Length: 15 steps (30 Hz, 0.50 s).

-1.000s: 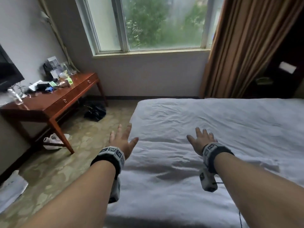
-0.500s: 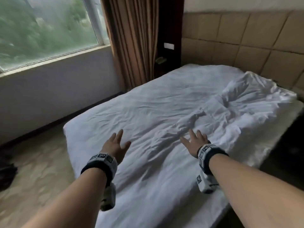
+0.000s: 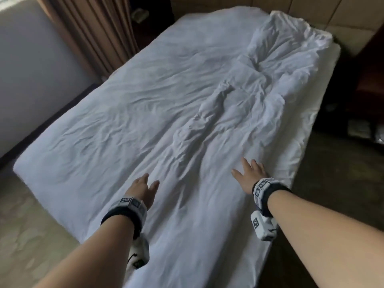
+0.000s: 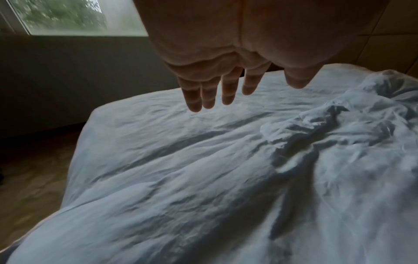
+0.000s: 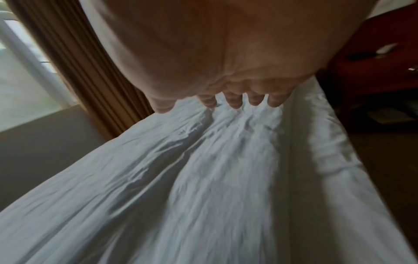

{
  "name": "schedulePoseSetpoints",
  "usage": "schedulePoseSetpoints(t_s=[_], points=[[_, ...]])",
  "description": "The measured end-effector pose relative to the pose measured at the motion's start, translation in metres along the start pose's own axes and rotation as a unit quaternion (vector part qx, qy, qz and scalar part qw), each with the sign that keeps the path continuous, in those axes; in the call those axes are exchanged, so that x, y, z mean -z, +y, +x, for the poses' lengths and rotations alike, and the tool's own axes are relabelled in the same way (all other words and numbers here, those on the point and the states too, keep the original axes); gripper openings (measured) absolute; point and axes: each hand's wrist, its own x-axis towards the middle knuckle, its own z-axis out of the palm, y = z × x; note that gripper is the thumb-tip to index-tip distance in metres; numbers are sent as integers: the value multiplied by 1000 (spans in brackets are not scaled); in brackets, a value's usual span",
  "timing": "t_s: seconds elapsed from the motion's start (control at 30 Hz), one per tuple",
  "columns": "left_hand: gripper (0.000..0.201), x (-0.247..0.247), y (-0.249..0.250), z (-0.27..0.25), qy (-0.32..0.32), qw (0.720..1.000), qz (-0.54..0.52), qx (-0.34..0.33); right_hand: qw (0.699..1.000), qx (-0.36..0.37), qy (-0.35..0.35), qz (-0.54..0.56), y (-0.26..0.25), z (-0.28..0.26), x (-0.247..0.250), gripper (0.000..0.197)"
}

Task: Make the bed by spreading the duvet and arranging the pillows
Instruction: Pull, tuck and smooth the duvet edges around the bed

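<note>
A white duvet [image 3: 133, 113] covers the bed, creased, with a long bunched ridge [image 3: 199, 121] down its middle and a crumpled heap [image 3: 286, 50] at the far right near the headboard. My left hand [image 3: 143, 190] hovers over the near end of the duvet with straight fingers and holds nothing; the left wrist view shows its fingers [image 4: 210, 96] stretched above the cloth [image 4: 203, 178]. My right hand [image 3: 249, 175] is spread, palm down, over the duvet near the bed's right edge. In the right wrist view its fingertips [image 5: 235, 103] reach the wrinkled cloth [image 5: 203, 178]. No pillow is clearly visible.
Brown curtains [image 3: 93, 34] hang at the far left beside a grey wall [image 3: 31, 69] under the window [image 4: 68, 16]. A padded headboard [image 3: 311, 13] stands behind the bed. Dark wooden furniture [image 3: 365, 80] sits to the right. Patterned floor [image 3: 27, 225] runs along the left side.
The view has swung right from the desk and window to the head of the bed. Both hands stay spread over the duvet's near end; the crumpled heap has come into view.
</note>
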Motion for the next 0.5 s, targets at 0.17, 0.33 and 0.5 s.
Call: schedulePoseSetpoints(t_s=[0.17,0.33,0.5], points=[[42,-24,-34,68,-65,994,64,-52,993,-112,-15,34,-9,-5,-87,80],[67,-68,-96,153,-87,992,-83,25,972,-222,-11,81,-41,-20,-199,80],[65,-87,-117,167,-181,979,-94,-16,951,-282,-24,124,-91,-48,-270,75]])
